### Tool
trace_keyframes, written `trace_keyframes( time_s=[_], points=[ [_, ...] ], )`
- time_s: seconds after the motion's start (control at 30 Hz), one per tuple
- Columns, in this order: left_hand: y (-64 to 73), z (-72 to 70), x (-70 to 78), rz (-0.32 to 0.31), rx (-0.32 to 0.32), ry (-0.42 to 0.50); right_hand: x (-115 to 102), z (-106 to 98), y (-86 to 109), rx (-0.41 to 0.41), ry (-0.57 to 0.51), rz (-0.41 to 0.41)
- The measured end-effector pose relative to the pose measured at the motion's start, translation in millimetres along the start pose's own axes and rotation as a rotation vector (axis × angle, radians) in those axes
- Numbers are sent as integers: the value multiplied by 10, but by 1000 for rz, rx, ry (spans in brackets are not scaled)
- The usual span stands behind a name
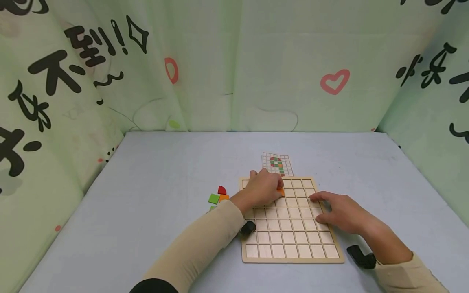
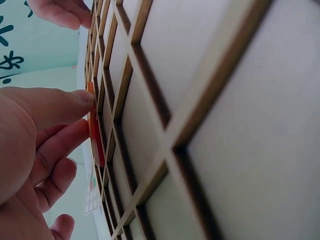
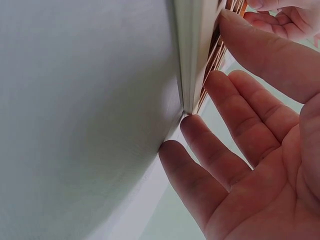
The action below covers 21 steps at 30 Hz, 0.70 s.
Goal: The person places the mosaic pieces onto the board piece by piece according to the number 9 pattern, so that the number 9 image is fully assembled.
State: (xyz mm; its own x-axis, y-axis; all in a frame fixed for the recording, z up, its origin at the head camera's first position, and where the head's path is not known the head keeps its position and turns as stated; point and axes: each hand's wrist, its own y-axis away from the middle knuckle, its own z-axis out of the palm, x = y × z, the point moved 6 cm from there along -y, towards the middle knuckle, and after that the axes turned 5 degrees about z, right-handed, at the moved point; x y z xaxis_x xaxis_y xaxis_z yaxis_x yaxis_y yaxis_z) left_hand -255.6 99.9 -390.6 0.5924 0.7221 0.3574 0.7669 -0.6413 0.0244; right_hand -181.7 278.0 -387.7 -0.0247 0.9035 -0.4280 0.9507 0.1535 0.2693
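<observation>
A wooden grid board [image 1: 293, 236] lies on the table, with rows of square cells. Over its upper part, my left hand [image 1: 263, 188] pinches an orange tile [image 1: 281, 191] between thumb and fingers, right at the cells. A red piece [image 2: 99, 147] shows beside the orange one in the left wrist view; the hand hides it in the head view. My right hand [image 1: 340, 211] rests at the board's right edge, its fingers spread and relaxed, thumb and fingertips on the rim [image 3: 192, 65], holding nothing.
A printed pattern card [image 1: 287, 165] with a coloured design lies just beyond the board. Left of the board are loose pieces: a red quarter-round one [image 1: 222, 190], a green square [image 1: 214, 198] and an orange one [image 1: 224, 197], partly behind the left sleeve. Printed curtains [image 1: 278, 81] surround the table.
</observation>
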Motion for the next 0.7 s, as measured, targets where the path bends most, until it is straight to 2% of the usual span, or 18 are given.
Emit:
trace_keyframes(
  time_s=[0.23,0.47,0.7],
  points=[
    [-3,8,5,16,8,-27,-5,-5,5,2,0,-11],
    [11,11,-59,-16,-3,38,-9,-11,11,7,1,-19],
    [-1,32,-93,-21,-17,53,-3,-7,7,4,0,-14]
  ],
)
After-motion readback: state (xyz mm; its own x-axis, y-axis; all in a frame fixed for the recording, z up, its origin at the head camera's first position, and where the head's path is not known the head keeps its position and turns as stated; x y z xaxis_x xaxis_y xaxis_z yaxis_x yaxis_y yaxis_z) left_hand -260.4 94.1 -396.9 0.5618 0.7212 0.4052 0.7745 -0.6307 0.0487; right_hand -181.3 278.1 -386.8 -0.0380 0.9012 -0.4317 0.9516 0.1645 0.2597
